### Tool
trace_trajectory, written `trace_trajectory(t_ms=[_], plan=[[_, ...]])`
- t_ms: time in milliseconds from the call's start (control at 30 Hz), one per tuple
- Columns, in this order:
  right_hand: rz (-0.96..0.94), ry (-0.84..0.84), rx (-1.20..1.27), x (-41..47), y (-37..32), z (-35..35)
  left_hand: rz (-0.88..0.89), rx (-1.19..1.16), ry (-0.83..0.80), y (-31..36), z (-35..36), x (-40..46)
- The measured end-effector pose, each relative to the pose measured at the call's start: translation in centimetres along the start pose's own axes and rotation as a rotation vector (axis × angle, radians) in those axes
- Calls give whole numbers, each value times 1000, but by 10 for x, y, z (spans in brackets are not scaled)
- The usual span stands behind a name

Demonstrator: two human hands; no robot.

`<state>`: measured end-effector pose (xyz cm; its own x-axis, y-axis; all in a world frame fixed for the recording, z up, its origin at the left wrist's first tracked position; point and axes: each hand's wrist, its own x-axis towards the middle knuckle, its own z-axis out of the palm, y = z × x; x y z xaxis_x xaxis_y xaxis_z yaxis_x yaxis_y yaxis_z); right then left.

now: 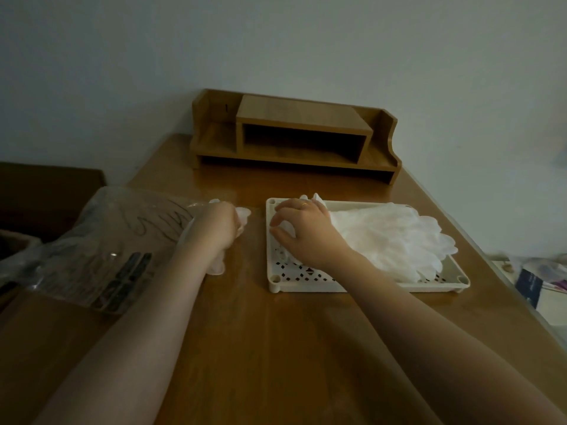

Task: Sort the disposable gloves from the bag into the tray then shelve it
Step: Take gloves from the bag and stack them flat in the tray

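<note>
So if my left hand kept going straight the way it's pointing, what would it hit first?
Probably nothing on the bare table until the wooden desk shelf at the far edge. The left hand, gripping a glove, points away from you; depth is uncertain.

White gloves (395, 237), cream lattice-pierced tray (302, 276), brown table (276, 348), seemingly black-printed clear bag (101, 240).

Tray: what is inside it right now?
A pile of white gloves fills most of the tray. The right hand covers their cuff ends, hiding part of the floor.
</note>
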<state>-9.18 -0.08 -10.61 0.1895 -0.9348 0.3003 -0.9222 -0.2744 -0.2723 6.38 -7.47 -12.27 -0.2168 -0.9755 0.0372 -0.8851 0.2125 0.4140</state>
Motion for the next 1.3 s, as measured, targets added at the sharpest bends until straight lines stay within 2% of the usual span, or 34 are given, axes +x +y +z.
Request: trace_trajectory(t_ms=[100,200,300,367,433,567,633,700,800,867,933,1033,1100,1167,1300], plan=[[71,54,190,6,-13,2,-31,-411,18,5,-15,-6],[183,-49,375,10,-26,3,-85,-777,51,6,-25,-8],[202,-128,450,11,-34,8,-134,-1057,69,7,-29,-9],[230,-130,498,11,-36,8,-162,-1244,63,8,-31,-9],[284,-97,606,11,-37,5,-196,-1336,88,8,-32,-8],[366,-18,659,9,-37,3,-258,-1335,238,8,-33,-7],[424,-3,750,7,-36,3,-208,-1260,206,9,-33,-10],[497,-15,923,6,-33,0,-153,-995,170,14,-31,-14],[576,-23,1268,7,-29,-3,38,-632,255,25,-38,-25],[580,2,1444,9,-28,-6,184,-550,131,35,-47,-36],[555,30,1597,9,-29,-9,257,-438,24,38,-53,-44],[552,57,1760,7,-28,-12,284,-313,31,36,-53,-46],[580,92,1740,6,-26,-13,267,-301,24,32,-53,-43],[609,147,1615,6,-24,-13,258,-323,26,29,-54,-40],[694,255,1428,7,-19,-15,233,-482,17,30,-50,-39]])
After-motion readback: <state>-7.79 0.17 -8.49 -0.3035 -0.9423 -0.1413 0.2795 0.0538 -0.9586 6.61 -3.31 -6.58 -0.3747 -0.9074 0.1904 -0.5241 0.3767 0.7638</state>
